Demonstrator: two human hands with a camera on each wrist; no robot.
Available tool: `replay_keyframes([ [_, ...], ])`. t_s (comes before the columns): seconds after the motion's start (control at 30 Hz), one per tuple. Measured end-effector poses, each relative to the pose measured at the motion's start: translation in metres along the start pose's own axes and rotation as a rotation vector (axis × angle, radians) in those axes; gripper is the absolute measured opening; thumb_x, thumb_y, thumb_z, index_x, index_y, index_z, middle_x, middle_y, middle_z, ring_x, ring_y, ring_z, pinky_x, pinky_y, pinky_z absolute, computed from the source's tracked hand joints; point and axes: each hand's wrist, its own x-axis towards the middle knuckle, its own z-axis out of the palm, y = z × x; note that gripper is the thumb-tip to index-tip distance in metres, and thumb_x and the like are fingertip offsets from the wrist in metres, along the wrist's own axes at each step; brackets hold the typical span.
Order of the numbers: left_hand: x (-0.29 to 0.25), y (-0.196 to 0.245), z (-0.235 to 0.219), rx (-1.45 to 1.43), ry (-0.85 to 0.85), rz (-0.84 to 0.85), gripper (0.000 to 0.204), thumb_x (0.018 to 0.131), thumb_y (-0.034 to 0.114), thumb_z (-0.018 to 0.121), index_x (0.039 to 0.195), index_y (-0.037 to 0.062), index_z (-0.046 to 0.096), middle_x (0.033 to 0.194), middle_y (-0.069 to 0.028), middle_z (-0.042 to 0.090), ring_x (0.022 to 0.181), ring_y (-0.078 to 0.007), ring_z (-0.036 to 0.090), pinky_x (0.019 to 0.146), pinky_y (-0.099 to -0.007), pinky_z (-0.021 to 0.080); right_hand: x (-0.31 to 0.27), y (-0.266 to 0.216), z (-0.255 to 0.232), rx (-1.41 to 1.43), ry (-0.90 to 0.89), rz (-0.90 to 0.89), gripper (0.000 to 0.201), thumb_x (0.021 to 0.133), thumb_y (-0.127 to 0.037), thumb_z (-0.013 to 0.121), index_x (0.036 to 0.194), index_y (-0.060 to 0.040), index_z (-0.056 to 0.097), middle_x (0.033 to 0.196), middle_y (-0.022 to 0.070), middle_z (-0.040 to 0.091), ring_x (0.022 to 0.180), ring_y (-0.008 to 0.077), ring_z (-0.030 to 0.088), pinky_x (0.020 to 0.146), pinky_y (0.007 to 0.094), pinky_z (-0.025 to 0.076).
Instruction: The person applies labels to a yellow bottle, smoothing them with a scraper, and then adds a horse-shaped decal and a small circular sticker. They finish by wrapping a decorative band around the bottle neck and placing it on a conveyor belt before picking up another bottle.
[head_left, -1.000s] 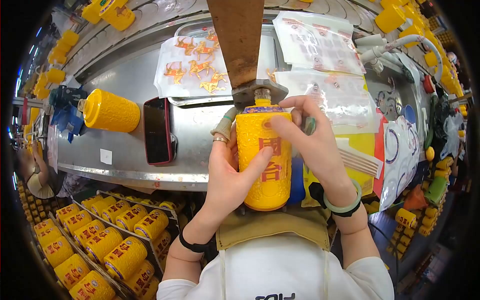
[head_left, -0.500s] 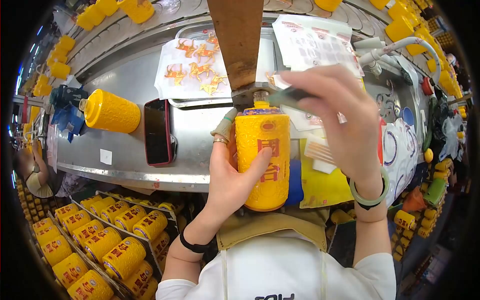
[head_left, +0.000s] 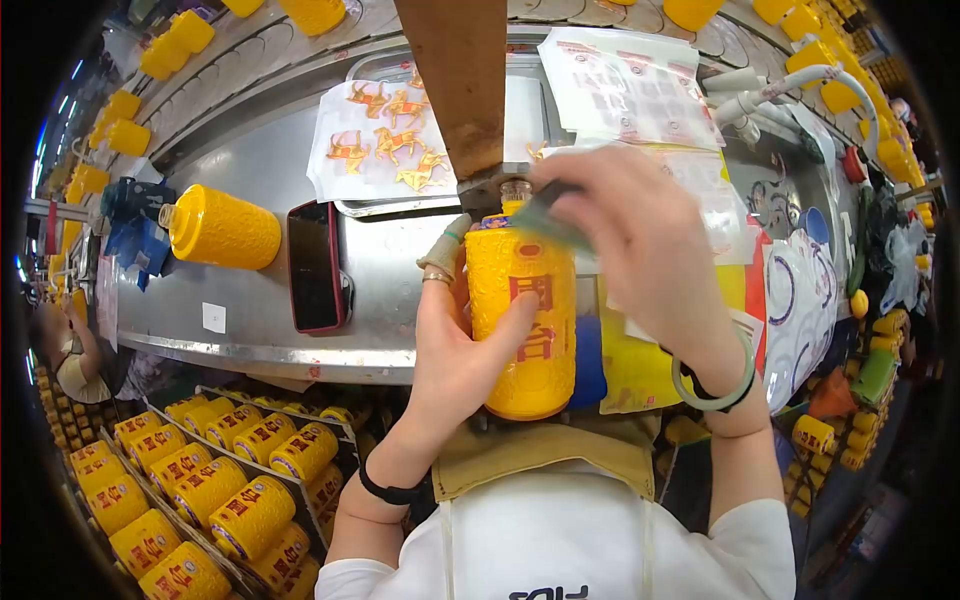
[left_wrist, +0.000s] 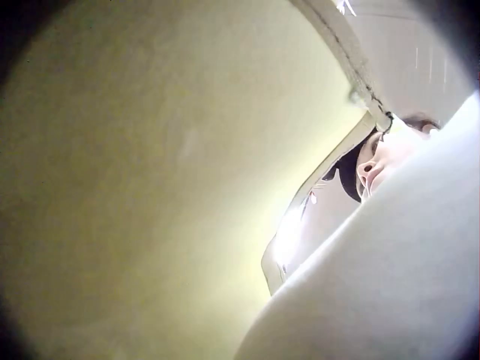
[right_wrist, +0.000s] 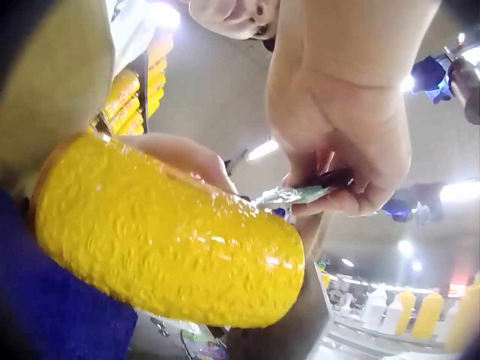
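Observation:
A yellow bottle with red characters [head_left: 521,350] lies with its neck at a metal bracket [head_left: 490,184] under a brown beam. My left hand [head_left: 460,345] holds its left side, thumb across the front, a cover on one finger. My right hand [head_left: 645,245], blurred in the head view, pinches a thin greenish piece [head_left: 550,222] at the bottle's shoulder. In the right wrist view the right hand [right_wrist: 341,127] grips that flat piece [right_wrist: 292,196] beside the yellow bottle [right_wrist: 172,236]. The left wrist view shows only cloth and part of a person.
Left on the metal table [head_left: 255,335] are another yellow bottle [head_left: 225,228] and a phone [head_left: 317,265]. Behind, gold horse figures [head_left: 398,140] lie on white paper. Printed sheets [head_left: 635,85] and a yellow sheet [head_left: 635,375] are at the right. Crated bottles [head_left: 250,510] stand lower left.
My right hand left the bottle's front, came up with the greenish piece, and has moved slightly left and down onto the shoulder. My left hand keeps its hold; bottles at the back have shifted right.

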Motion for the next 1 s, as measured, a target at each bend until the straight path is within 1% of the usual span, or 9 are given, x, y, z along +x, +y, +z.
replay_keyframes([
  [0.1,0.002,0.002,-0.005,0.011,-0.01,-0.034,0.07,0.098,0.003,0.069,0.156,-0.0029,0.03,0.143,-0.0169,0.054,0.129,-0.0217,0.059,0.107,-0.0377,0.051,-0.009,0.013,-0.001,0.002,0.163,0.101,0.021,0.091,-0.005,0.07,0.112,-0.004,0.07,0.094,0.0093,0.066,0.082,0.0244,0.064,0.072,0.0363,0.052],
  [0.17,0.003,0.001,-0.008,-0.096,0.016,-0.064,0.069,0.101,0.009,0.069,0.157,-0.0015,0.031,0.144,-0.0163,0.054,0.132,-0.0215,0.057,0.11,-0.037,0.049,-0.024,-0.001,-0.004,0.739,0.009,0.655,0.021,0.099,-0.008,0.066,0.12,-0.0025,0.066,0.092,0.0019,0.061,0.083,0.0128,0.058,0.074,0.0308,0.049],
  [0.2,0.004,0.001,-0.008,-0.094,0.015,-0.065,0.069,0.101,0.009,0.069,0.157,-0.0015,0.031,0.144,-0.0163,0.054,0.132,-0.0215,0.057,0.11,-0.037,0.049,-0.033,-0.003,0.006,0.781,0.017,0.637,0.03,0.101,-0.014,0.067,0.128,-0.0014,0.062,0.095,-0.0016,0.057,0.087,0.0067,0.052,0.077,0.0265,0.046],
  [0.23,0.006,0.0,-0.008,-0.108,0.025,-0.079,0.067,0.102,0.01,0.068,0.157,-0.0007,0.032,0.144,-0.0155,0.054,0.132,-0.0212,0.056,0.11,-0.0365,0.048,-0.04,-0.001,0.015,0.719,-0.025,0.604,0.042,0.098,-0.019,0.073,0.133,-0.0004,0.059,0.107,0.0044,0.063,0.098,0.0106,0.058,0.087,0.0274,0.049],
  [0.3,0.007,-0.001,-0.008,-0.121,0.034,-0.095,0.065,0.103,0.012,0.067,0.158,0.0001,0.033,0.144,-0.0147,0.054,0.133,-0.0209,0.055,0.111,-0.0361,0.047,-0.054,-0.005,0.034,0.643,-0.089,0.666,0.053,0.096,-0.02,0.076,0.139,0.0009,0.054,0.125,0.0109,0.063,0.115,0.0151,0.059,0.099,0.0305,0.049],
  [0.33,0.008,-0.003,-0.008,-0.129,0.027,-0.088,0.064,0.103,0.012,0.067,0.157,0.0005,0.034,0.145,-0.0143,0.053,0.133,-0.0207,0.055,0.111,-0.0361,0.047,-0.056,-0.006,0.036,0.644,-0.089,0.668,0.053,0.096,-0.02,0.076,0.139,0.0009,0.054,0.125,0.0109,0.063,0.115,0.0151,0.059,0.099,0.0305,0.049],
  [0.4,0.008,-0.003,-0.008,-0.136,0.023,-0.082,0.063,0.104,0.012,0.066,0.157,0.0009,0.035,0.145,-0.0138,0.053,0.132,-0.0205,0.056,0.111,-0.036,0.047,-0.058,-0.007,0.039,0.91,-0.035,0.784,0.059,0.095,-0.02,0.077,0.143,0.0022,0.05,0.136,0.0148,0.06,0.127,0.0194,0.056,0.108,0.0339,0.046],
  [0.73,0.009,-0.006,-0.007,-0.147,0.015,-0.058,0.061,0.105,0.012,0.064,0.157,0.0021,0.035,0.146,-0.014,0.053,0.132,-0.0207,0.056,0.111,-0.0361,0.047,-0.064,-0.006,0.047,0.942,0.004,0.762,0.061,0.094,-0.02,0.077,0.144,0.0018,0.05,0.136,0.015,0.06,0.127,0.02,0.056,0.11,0.0348,0.044],
  [1.0,-0.003,-0.008,-0.018,-0.179,0.001,-0.095,0.065,0.106,0.011,0.062,0.16,0.0021,0.029,0.152,-0.016,0.049,0.139,-0.0227,0.051,0.115,-0.0388,0.043,-0.072,-0.018,0.031,1.008,-0.005,0.82,0.067,0.095,-0.012,0.077,0.152,-0.0011,0.044,0.134,0.0086,0.06,0.119,0.0128,0.056,0.102,0.029,0.048],
])
